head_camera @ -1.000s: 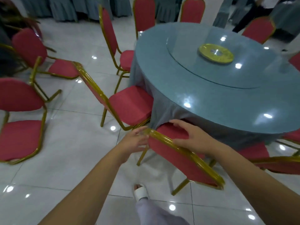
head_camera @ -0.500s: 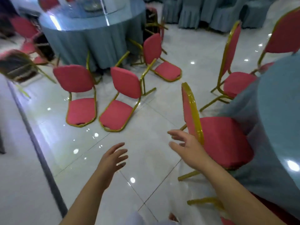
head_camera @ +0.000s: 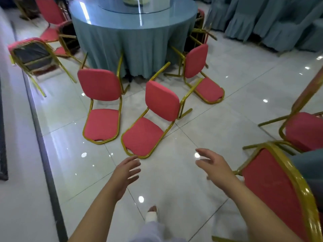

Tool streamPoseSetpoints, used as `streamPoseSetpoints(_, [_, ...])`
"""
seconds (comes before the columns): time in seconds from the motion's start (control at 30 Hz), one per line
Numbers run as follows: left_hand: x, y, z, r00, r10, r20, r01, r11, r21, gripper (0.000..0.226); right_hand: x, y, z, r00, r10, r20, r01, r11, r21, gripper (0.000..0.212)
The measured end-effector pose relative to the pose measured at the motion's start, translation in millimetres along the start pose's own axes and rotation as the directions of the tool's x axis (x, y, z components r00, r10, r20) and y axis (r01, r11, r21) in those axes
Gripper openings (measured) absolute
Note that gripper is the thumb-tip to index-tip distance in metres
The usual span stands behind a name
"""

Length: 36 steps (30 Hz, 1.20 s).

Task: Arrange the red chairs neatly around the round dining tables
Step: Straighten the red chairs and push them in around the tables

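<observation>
- Left hand point(head_camera: 125, 173), right hand point(head_camera: 215, 165): both empty, fingers spread and relaxed, over the tiled floor point(head_camera: 174, 180), touching no chair.
- Middle chair point(head_camera: 152, 123), just beyond the left hand: tipped over, seat nearest, legs pointing far toward the round table point(head_camera: 132, 32). Long axis runs near-left to far-right.
- Left chair point(head_camera: 100, 105), beside it: same lie, axis near to far.
- Near-right chair point(head_camera: 272, 186): backrest just right of the right hand.
</observation>
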<state>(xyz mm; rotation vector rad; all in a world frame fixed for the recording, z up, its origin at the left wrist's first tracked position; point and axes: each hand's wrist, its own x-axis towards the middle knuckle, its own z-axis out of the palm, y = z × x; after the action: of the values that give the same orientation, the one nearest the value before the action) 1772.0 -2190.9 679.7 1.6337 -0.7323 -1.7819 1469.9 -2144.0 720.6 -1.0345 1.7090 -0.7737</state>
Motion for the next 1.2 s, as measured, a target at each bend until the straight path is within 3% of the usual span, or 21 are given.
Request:
streamPoseSetpoints(0.2, [101.6, 89.3, -41.1, 0.999, -0.002, -0.039, 0.002, 1.0, 0.001, 0.025, 86.0, -49.7, 33.0, 0.992, 0.095, -0.08, -0.086, 0.991, 0.104, 0.033])
streamPoseSetpoints(0.5, [257.7, 178.7, -70.3, 0.998, -0.055, -0.015, 0.056, 0.992, 0.116, 0.02, 259.0, -69.7, 70.7, 0.969, 0.21, -0.131, -0.196, 0.974, 0.114, 0.036])
streamPoseSetpoints(0.73, [377.3, 199.7, -126.8, 0.95, -0.261, -0.17, 0.293, 0.935, 0.2, 0.026, 415.7, -44.2, 162.4, 0.908, 0.419, -0.01, -0.418, 0.907, 0.042, 0.05])
streamPoseSetpoints(0.87, [452.6, 188.5, -152.0, 0.926, -0.313, -0.21, 0.365, 0.885, 0.288, 0.028, 480.8, -15.5, 210.4, 0.808, 0.588, 0.041, -0.588, 0.809, -0.01, 0.063])
streamPoseSetpoints(0.97, [516.3, 160.6, -169.6, 0.903, -0.38, -0.201, 0.428, 0.833, 0.35, 0.027, 520.2, 25.4, 239.7, 0.693, 0.72, -0.022, -0.719, 0.694, 0.048, 0.066])
streamPoseSetpoints(1.2, [702.9, 52.4, -210.9, 0.89, -0.414, -0.191, 0.435, 0.642, 0.632, 0.045, 593.6, 160.8, 318.2, 0.543, 0.836, -0.071, -0.825, 0.548, 0.138, 0.077])
